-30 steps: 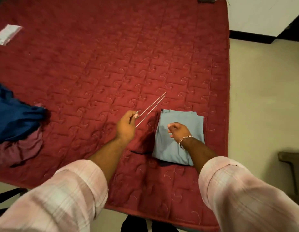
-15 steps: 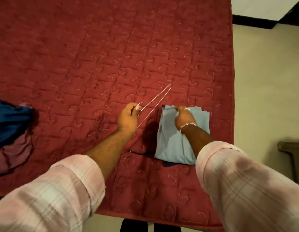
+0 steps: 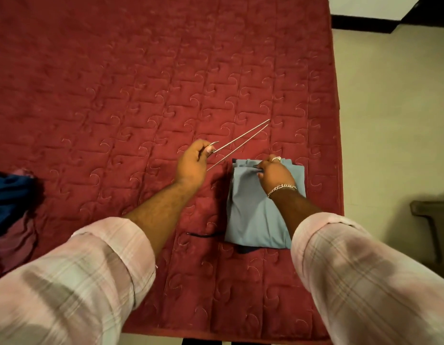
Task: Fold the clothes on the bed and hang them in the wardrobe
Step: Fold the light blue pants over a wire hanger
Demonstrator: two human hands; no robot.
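Folded clothes (image 3: 255, 215), a light blue-grey stack, sit on the bed (image 3: 116, 83) near its right edge, with a bit of dark fabric and a dark cord poking out from under the near end. Compared with a second ago, the right hand (image 3: 274, 174) has gone from hovering as a loose fist over the middle of the stack to the far edge, where its fingers now pinch the top fold; half a second ago it was already up there. Ring on one finger, chain bracelet (image 3: 282, 190) on the wrist. The left hand (image 3: 192, 164) hasn't changed much: it's still curled round the end of a thin wire hanger (image 3: 240, 141), whose two metal rods angle up and away to the right, just beside the stack's far left corner. The view has also dipped, so the white packet at the far left of the bed is gone from sight. A heap of blue and maroon clothes (image 3: 9, 210) lies well apart at the left edge. Both rolled sleeves are pale pink plaid. No writing I can read anywhere.
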